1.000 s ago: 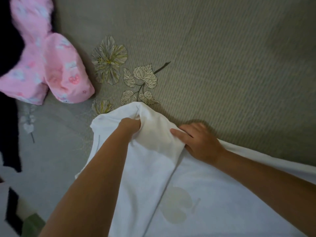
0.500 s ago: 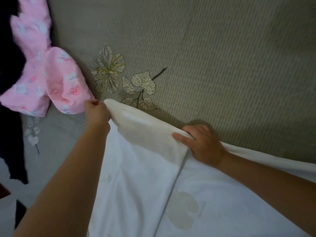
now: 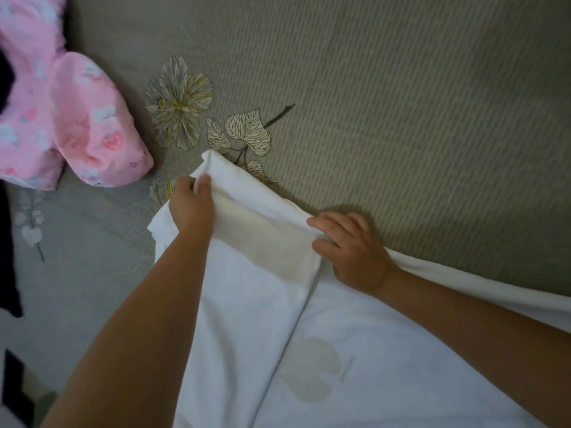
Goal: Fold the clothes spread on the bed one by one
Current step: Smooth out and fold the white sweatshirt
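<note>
Head view, one entry per item, hands first.

Left hand (image 3: pixel 192 205): fingers and thumb curled, pinching a fold of the white garment (image 3: pixel 247 304) near its far left corner. Forearm enters from 7 o'clock. The corner itself stands just past the fingertips, at 12 to 1 o'clock from the hand.

Right hand (image 3: pixel 350 248): fingers bent, closed on the garment's far edge where the folded flap ends; forearm enters from 4 o'clock. Whether the thumb is under the cloth cannot be told.

White garment: lies between and below both hands, covering the near half of the frame. Its far edge runs from 10 o'clock to 4 o'clock, rising from the right hand to the left. A long crease runs from just beside the right hand down toward 6 o'clock; this is the garment's long axis as it lies. A faint print shows through the cloth near the bottom.

Governing relation, as a judgement: the folded strip spans hand to hand, the left hand holding the free end, so the left is better placed to carry it on across.

Bed cover (image 3: pixel 401 118): olive, ribbed, with a leaf print (image 3: pixel 244 134) at 12 o'clock from the left hand, touching the garment's corner.

Pink garment (image 3: pixel 71 118): at 10 o'clock, apart from the white one.

Dark garment (image 3: pixel 7 257): at the left edge, 9 o'clock.
</note>
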